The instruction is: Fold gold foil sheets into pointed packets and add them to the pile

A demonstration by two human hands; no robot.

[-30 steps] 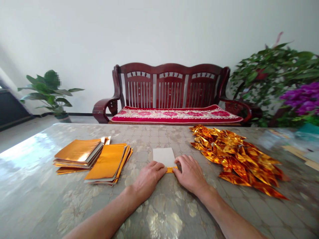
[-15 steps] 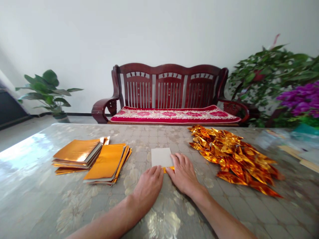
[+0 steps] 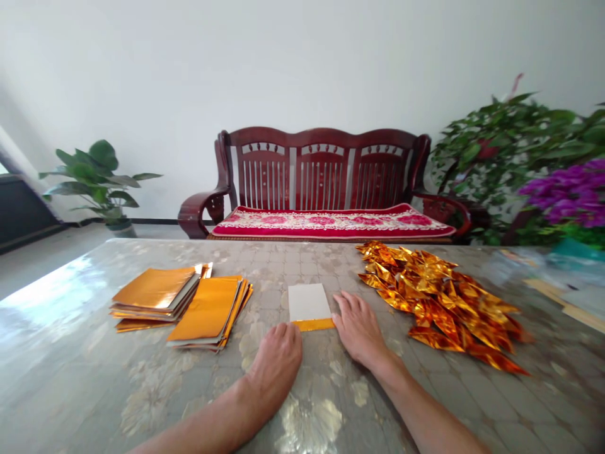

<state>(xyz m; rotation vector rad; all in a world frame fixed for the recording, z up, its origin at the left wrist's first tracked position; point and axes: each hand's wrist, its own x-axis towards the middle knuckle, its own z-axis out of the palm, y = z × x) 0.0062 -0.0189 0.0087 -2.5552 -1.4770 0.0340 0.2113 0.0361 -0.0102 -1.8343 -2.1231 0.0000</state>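
Note:
A sheet of gold foil paper (image 3: 309, 302) lies pale side up on the table, with a narrow gold strip folded over along its near edge. My left hand (image 3: 278, 350) is at the left end of that strip, its fingers curled together on the corner and the thumb hidden. My right hand (image 3: 358, 325) rests at the strip's right end, fingers spread and the thumb touching the edge or just beside it. To the left sit two stacks of gold foil sheets, a farther stack (image 3: 154, 289) and a nearer stack (image 3: 205, 308). A heap of folded gold foil pieces (image 3: 439, 296) lies to the right.
The table (image 3: 189, 391) has a shiny, flower-patterned cover. Clear plastic and a teal item (image 3: 579, 252) lie at its right edge near purple flowers (image 3: 567, 192). Beyond the far edge stands a dark red wooden bench (image 3: 321, 167), with a potted plant (image 3: 101, 180) to its left.
Both hands have slid apart along the fold, left hand leftward and right hand slightly rightward, baring the gold strip between them. The right hand has come off the pale face. The view has shifted slightly.

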